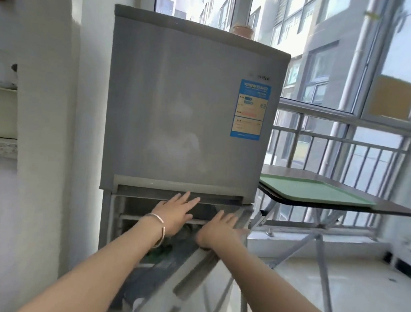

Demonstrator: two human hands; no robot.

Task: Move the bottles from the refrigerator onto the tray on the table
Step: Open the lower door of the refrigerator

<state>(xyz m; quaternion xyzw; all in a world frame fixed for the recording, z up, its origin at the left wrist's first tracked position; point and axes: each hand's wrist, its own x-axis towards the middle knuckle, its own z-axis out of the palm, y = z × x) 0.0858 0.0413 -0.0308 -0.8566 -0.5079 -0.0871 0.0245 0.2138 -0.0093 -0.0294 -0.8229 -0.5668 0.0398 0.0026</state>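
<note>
No bottles are showing clearly; something dark and greenish is sitting in the shadowed lower compartment of the refrigerator (pixel 189 100), too blurred to name. The lower door (pixel 190 273) is swinging open toward the person. The left hand (pixel 175 215) is reaching into the opening with fingers spread flat, holding nothing. The right hand (pixel 218 230) is resting on the top edge of the lower door, fingers extended, gripping nothing I can make out. To the right, the green tray (pixel 315 190) is lying bare on the folding surface (pixel 392 208), just beside the refrigerator. Judging by this, the opening step is underway; next calls for reaching deeper and closing a hand around a bottle.
</note>
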